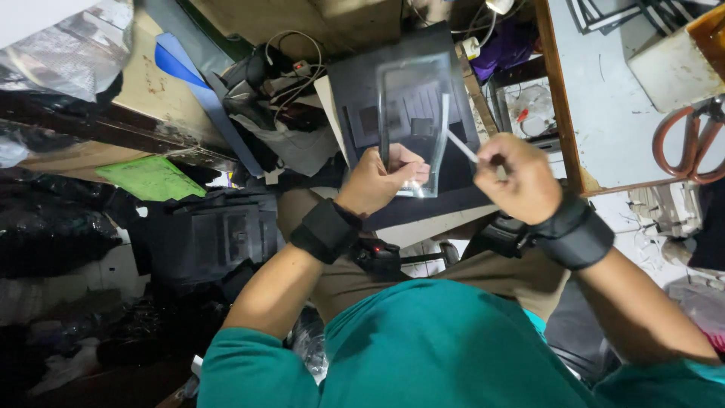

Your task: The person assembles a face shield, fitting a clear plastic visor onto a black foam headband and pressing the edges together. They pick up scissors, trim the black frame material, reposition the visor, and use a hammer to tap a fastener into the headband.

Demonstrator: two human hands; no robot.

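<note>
Clear flat sheet (411,121) gripped by left hand (377,181); right hand (517,177) pinches thin white strip (462,146).

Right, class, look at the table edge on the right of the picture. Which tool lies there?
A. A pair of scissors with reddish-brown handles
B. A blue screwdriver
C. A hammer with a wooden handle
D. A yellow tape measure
A: a pair of scissors with reddish-brown handles lies on the grey table, beyond the right hand, which pinches a thin white strip.
</note>
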